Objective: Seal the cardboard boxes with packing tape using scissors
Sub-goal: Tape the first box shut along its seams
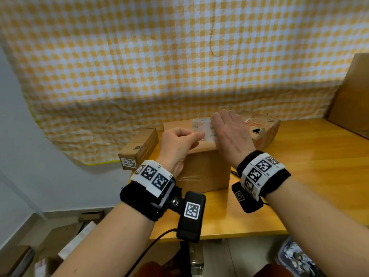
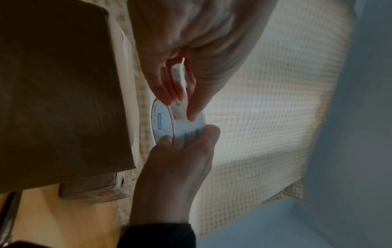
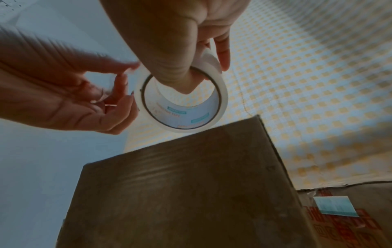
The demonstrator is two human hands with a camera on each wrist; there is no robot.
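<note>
A roll of tape (image 1: pixel 202 127) is held above the top of the middle cardboard box (image 1: pixel 207 166), which stands on the table (image 1: pixel 309 166) near its left edge. The roll is gripped by the right hand (image 1: pixel 232 134) — thumb through the core, fingers (image 3: pixel 222 50) curled over the outer rim. The loose end of the tape is pinched at the roll's side by the left hand (image 1: pixel 179 144), thumb against fingertips. A smaller box (image 1: pixel 138 147) lies at the table's left edge, and a printed box (image 1: pixel 263 128) sits behind, toward the back edge.
</note>
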